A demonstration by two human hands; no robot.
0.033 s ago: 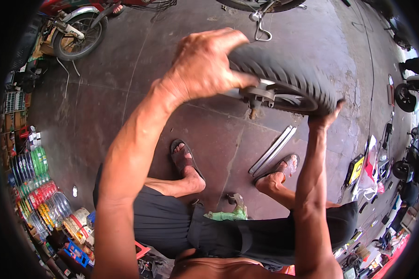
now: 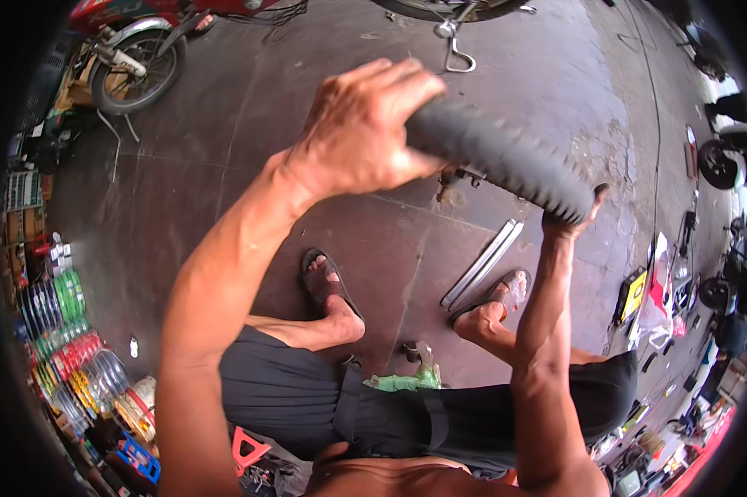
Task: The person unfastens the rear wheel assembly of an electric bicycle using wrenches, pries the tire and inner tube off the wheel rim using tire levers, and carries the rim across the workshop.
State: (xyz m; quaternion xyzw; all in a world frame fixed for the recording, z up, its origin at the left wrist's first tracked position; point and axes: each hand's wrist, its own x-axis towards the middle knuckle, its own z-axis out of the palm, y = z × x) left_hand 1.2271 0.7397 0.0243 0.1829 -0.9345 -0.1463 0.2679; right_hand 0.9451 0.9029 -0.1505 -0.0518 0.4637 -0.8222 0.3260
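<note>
My left hand (image 2: 365, 132) grips the upper left end of a wheel with a black treaded tyre (image 2: 493, 157), held up over the floor. My right hand (image 2: 576, 211) grips the other end at the right. The tyre's tread faces me and hides most of the rim, with part of the metal hub (image 2: 460, 184) showing underneath. Two long metal tyre levers (image 2: 481, 263) lie side by side on the floor beside my right foot (image 2: 493, 306). A crumpled green plastic piece (image 2: 402, 380) lies between my legs.
A red two-wheeler (image 2: 137, 66) stands at the back left, another wheel and stand (image 2: 456, 50) at the back. Coiled coloured hoses or cables (image 2: 71, 352) are stacked at left. At right are a yellow case (image 2: 634, 294), bags, scattered tools and parked scooters (image 2: 713, 166).
The wheel has turned so its tread faces me more and covers the rim. Its right end and my right hand have moved slightly down.
</note>
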